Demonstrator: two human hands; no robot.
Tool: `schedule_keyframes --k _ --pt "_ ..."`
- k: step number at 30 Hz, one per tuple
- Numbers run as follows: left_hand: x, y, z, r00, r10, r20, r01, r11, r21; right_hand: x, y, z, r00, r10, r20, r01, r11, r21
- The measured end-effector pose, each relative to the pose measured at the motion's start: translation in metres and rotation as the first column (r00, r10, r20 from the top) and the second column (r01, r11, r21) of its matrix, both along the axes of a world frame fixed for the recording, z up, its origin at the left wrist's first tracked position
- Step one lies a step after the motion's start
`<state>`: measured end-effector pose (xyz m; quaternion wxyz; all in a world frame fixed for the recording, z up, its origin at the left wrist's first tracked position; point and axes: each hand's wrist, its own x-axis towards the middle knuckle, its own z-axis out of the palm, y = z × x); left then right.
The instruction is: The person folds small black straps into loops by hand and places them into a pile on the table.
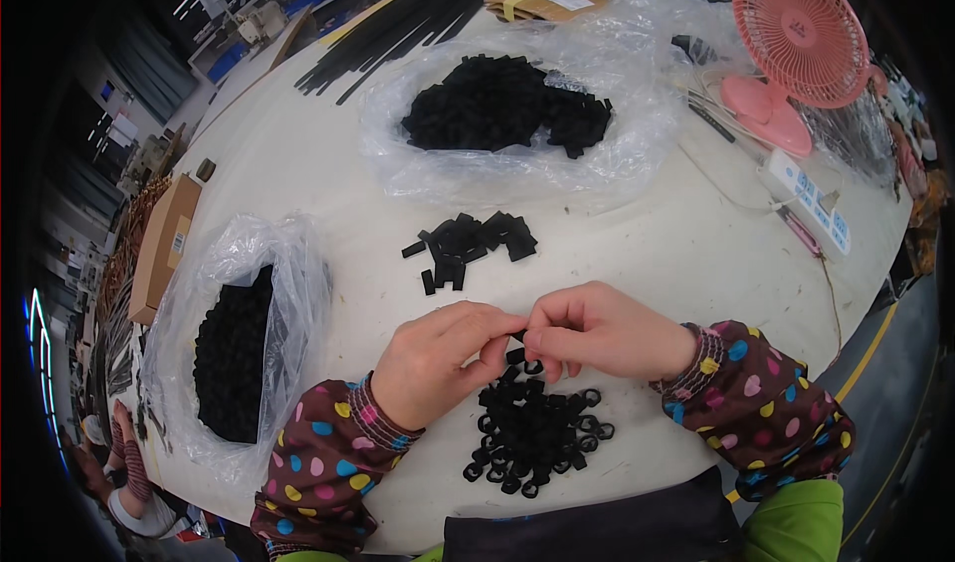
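Note:
My left hand (pixel 435 356) and my right hand (pixel 600 333) meet over the middle of the table, fingertips pinched together. Between them shows a bit of a small black piece (pixel 518 335), mostly covered by the fingers. Just below lies a pile of small black rings (pixel 532 433), several with their round openings showing. Beyond my hands is a loose group of short flat black pieces (pixel 460 243). Farther off, a clear plastic bag (pixel 637 149) lies spread open around a big heap of black pieces (pixel 487 104). Patterned dotted sleeves cover both my forearms.
At the left, another clear bag (pixel 298 303) holds small black pieces (pixel 234 363), beside a cardboard box (pixel 164 249). A pink fan (pixel 801 30) and a white power strip (pixel 806 202) stand at the right. Long black strips (pixel 408 25) lie at the back. Another person's arm (pixel 134 458) shows at lower left.

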<state>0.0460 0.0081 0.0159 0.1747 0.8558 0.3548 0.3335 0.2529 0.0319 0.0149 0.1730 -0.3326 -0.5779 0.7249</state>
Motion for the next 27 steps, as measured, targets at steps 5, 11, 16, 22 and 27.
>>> schedule_keyframes --k 5,11,16,22,27 --pt "0.000 -0.002 0.005 1.000 0.002 -0.011 -0.003 1.000 -0.016 0.000 -0.001 -0.002 1.000 0.016 -0.027 -0.017 0.999 -0.041" --pt "-0.004 0.000 0.008 1.000 -0.029 -0.007 0.028 0.987 -0.158 0.001 0.003 -0.006 0.999 0.011 -0.053 -0.019 0.989 -0.145" --pt "-0.004 0.001 0.001 0.998 -0.048 0.044 0.053 0.990 -0.129 0.001 0.004 -0.009 0.994 -0.010 -0.108 -0.021 0.960 -0.281" --pt "-0.005 0.001 -0.004 0.999 -0.039 0.023 0.041 0.993 -0.110 0.001 0.005 -0.009 0.995 0.010 -0.104 -0.043 0.946 -0.320" --pt "0.002 -0.001 -0.006 0.994 0.037 0.106 -0.018 0.985 -0.171 -0.002 0.000 -0.008 0.994 0.046 -0.098 -0.068 0.969 -0.236"
